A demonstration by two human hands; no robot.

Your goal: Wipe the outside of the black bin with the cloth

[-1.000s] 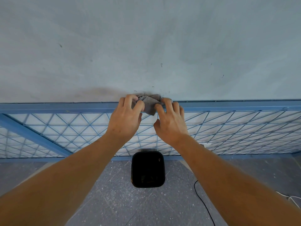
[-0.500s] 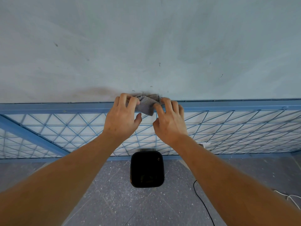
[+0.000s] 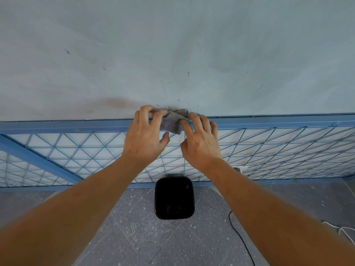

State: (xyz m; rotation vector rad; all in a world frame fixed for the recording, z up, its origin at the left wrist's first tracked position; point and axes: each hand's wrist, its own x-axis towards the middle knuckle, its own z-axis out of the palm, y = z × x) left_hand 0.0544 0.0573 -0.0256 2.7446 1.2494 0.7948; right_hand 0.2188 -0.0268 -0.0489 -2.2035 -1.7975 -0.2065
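Observation:
The grey cloth (image 3: 173,121) lies bunched on the top rail of a blue frame, against the wall. My left hand (image 3: 146,135) curls its fingers over the cloth's left end, with the thumb hanging free below. My right hand (image 3: 200,143) presses its index fingertip on the cloth's right side; its other fingers rest spread on the rail. The black bin (image 3: 173,197) stands on the floor straight below my hands, seen from above, close to the frame's bottom bar. Neither hand touches the bin.
A blue metal frame (image 3: 269,124) with wire mesh runs across the view in front of a pale wall. A black cable (image 3: 241,239) trails over the speckled grey floor right of the bin, and a white cable (image 3: 343,230) lies at the far right.
My left thumb has come off the cloth and the left hand has shifted slightly left. The cloth now lies a little wider between the two hands.

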